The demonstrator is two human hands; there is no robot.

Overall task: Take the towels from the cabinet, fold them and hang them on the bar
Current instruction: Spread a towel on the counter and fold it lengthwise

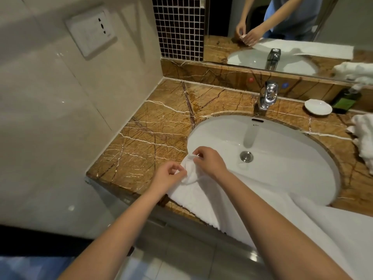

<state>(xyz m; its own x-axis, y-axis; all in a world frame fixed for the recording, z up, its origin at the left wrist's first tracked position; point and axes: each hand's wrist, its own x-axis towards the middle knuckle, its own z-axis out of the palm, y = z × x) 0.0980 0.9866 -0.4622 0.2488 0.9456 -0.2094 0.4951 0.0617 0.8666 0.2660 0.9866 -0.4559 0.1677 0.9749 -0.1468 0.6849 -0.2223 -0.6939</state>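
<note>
A large white towel (252,201) lies spread over the front of the brown marble counter (153,130) and across the near edge of the white sink (282,138). Its left corner is bunched up at the sink's left rim. My left hand (168,175) pinches that corner from the near side. My right hand (207,159) pinches the same corner just beyond it, over the basin. More white towels (364,136) lie crumpled on the counter at the far right. No cabinet or bar is in view.
A chrome tap (267,97) stands behind the sink, with a white soap dish (317,107) and a dark green bottle (345,102) to its right. A mirror (282,27) runs along the back. A wall socket (91,31) sits on the tiled wall at left.
</note>
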